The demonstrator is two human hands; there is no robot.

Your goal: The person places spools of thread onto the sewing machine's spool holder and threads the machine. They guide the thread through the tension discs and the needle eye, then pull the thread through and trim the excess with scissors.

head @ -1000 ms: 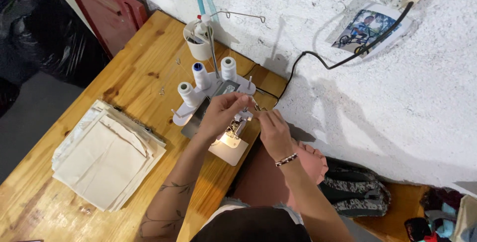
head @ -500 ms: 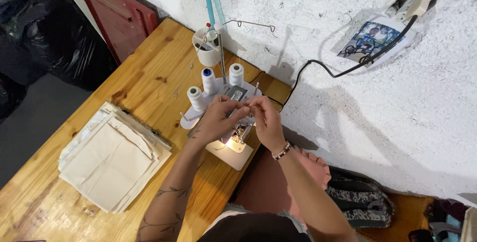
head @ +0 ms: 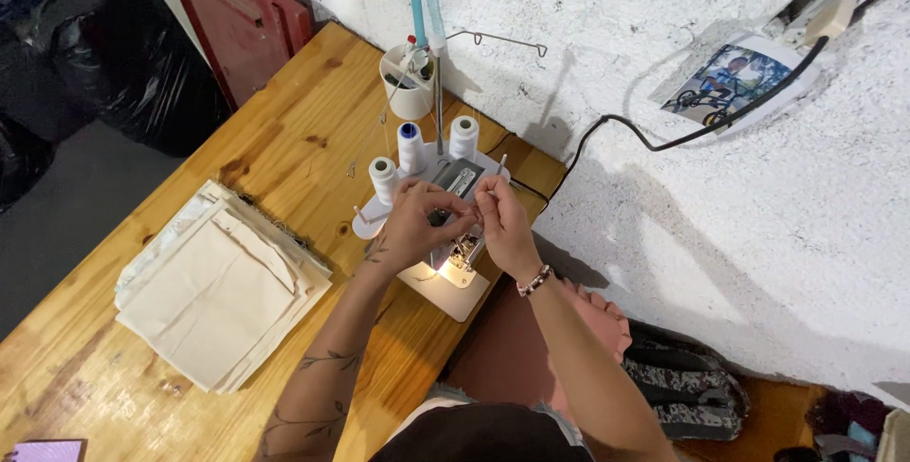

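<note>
A small white sewing machine [head: 453, 277] stands on the wooden table [head: 275, 154], with three thread cones [head: 409, 144] behind it, two white and one blue-topped. My left hand [head: 417, 223] rests on top of the machine, fingers curled near the thread path. Beside it, my right hand [head: 500, 220] pinches something thin over the same spot; I cannot see a thread clearly. A beaded bracelet sits on my right wrist. The machine's lamp glows near the needle area.
A stack of cream fabric pieces [head: 223, 287] lies on the table's left. A white cup [head: 408, 83] with tools and rulers stands at the back by the rough white wall. A black cable [head: 664, 140] runs up the wall. Black bags [head: 85, 54] sit on the floor.
The view has shifted and drawn closer. Both hands have stayed on top of the machine, moving slightly toward each other.
</note>
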